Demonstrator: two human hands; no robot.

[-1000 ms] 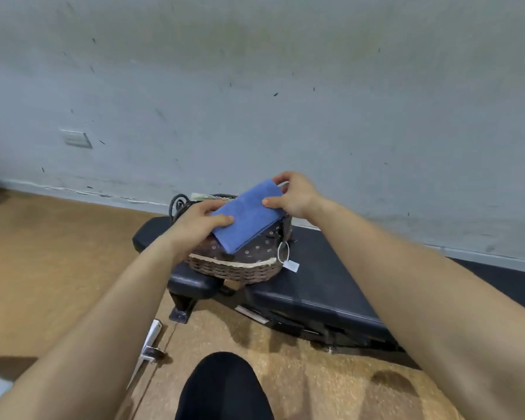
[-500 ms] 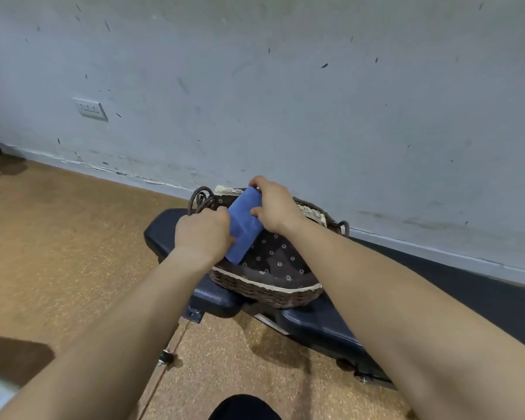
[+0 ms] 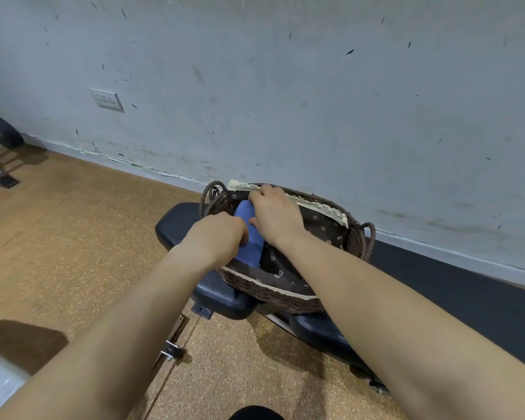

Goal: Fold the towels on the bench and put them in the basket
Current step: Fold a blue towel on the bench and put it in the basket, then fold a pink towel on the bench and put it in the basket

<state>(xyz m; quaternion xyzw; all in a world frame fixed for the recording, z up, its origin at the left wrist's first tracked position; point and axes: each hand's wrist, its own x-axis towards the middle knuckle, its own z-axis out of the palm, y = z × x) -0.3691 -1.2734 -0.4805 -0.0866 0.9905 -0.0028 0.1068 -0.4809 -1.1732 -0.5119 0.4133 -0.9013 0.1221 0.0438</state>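
Observation:
A folded blue towel (image 3: 250, 241) stands on edge inside the wicker basket (image 3: 273, 294), against its left side. The basket has a dark flowered lining with a lace hem and sits on the end of the black padded bench (image 3: 219, 294). My left hand (image 3: 217, 234) grips the towel's near left side with curled fingers. My right hand (image 3: 275, 212) holds the towel's far right side, thumb against the cloth. Both hands reach down into the basket and hide much of the towel.
The grey wall (image 3: 285, 86) rises right behind the basket, with a socket (image 3: 107, 100) at the left. Cork-coloured floor (image 3: 73, 237) spreads left and in front. The bench's metal foot (image 3: 172, 350) sticks out below. Gym equipment (image 3: 0, 137) stands at the far left.
Both hands have lowered the blue towel from above the rim down into the left side of the basket. The camera has moved closer and to the left.

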